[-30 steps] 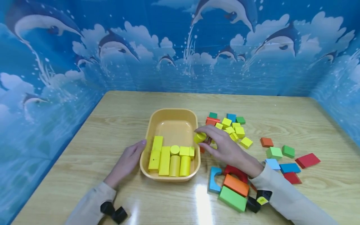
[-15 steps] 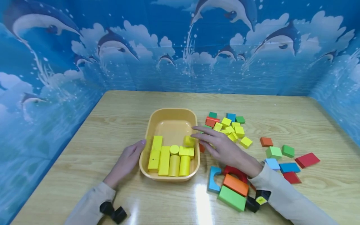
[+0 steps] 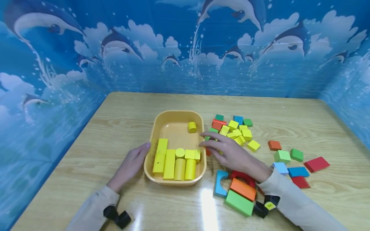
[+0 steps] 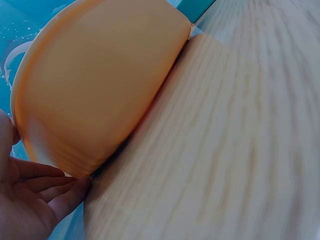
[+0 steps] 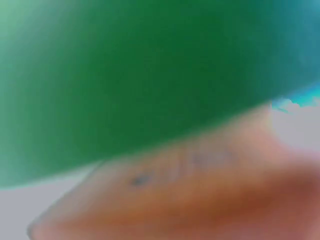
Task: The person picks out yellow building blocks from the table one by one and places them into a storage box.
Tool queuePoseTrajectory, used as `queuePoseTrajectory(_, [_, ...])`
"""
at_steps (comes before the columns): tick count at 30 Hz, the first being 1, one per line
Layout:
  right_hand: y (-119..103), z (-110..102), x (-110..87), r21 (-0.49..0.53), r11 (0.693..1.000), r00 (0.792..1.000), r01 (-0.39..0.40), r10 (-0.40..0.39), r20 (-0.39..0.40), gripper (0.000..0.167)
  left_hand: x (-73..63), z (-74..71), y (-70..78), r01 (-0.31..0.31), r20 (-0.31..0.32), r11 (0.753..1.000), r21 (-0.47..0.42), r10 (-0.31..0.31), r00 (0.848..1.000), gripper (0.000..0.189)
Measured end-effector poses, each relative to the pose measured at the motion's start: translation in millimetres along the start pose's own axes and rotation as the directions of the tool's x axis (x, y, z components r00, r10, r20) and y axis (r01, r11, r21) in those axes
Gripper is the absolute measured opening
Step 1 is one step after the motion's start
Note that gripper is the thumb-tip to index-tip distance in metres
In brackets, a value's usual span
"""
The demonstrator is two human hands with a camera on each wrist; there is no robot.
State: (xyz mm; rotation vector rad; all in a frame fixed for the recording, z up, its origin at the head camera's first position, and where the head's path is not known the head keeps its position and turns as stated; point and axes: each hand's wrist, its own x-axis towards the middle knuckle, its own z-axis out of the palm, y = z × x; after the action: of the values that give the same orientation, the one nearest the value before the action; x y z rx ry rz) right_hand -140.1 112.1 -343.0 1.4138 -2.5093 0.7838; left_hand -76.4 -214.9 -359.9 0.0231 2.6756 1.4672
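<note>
- A second ago we saw the right hand (image 3: 231, 152) pinching a yellow cylinder (image 3: 192, 127) at the three o'clock side of the tray (image 3: 177, 136); now we see its fingers parted, with the cylinder out of their grip.
- We find the cylinder inside the tray between one and two o'clock; half a second ago it was near three o'clock, close to the yellow blocks (image 3: 169, 165), and now we see a gap between them.
- We see the fingertips slightly farther toward four o'clock.
- We now see a green block (image 3: 213, 130), hidden a second ago, at the hand's eleven o'clock.
</note>
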Motion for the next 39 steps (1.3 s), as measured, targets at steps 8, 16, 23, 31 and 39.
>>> queuePoseTrajectory(8, [4.4, -8.5, -3.1, 0.043, 0.998, 0.999, -0.035, 0.036, -0.019, 0.031, 1.0, 0.8, -1.2, -0.004, -0.006, 1.000, 0.003, 0.004, 1.000, 0.064])
queuePoseTrajectory(16, [12.4, -17.7, -14.6, 0.072, 0.984, 0.987, -0.162, 0.160, 0.030, 0.031, 0.4, 0.7, -0.2, 0.003, -0.006, 1.000, 0.003, -0.003, 1.000, 0.064])
queuePoseTrajectory(23, [19.3, -17.3, -32.3, -0.007, 0.973, 0.963, -0.229, 0.228, 0.141, 0.027, 0.5, -0.9, 0.1, 0.011, 0.009, 1.000, 0.002, -0.011, 1.000, 0.067])
queuePoseTrajectory(31, [23.3, -12.4, -40.4, -0.069, 0.978, 0.963, -0.198, 0.207, 0.175, 0.031, 1.1, -1.3, 0.7, 0.014, 0.007, 1.000, 0.013, -0.014, 1.000, 0.066])
queuePoseTrajectory(39, [23.6, -10.9, -40.8, -0.079, 0.982, 0.972, -0.170, 0.180, 0.149, 0.030, -0.1, -0.7, 3.3, 0.020, -0.003, 1.000, -0.008, -0.020, 1.000, 0.065])
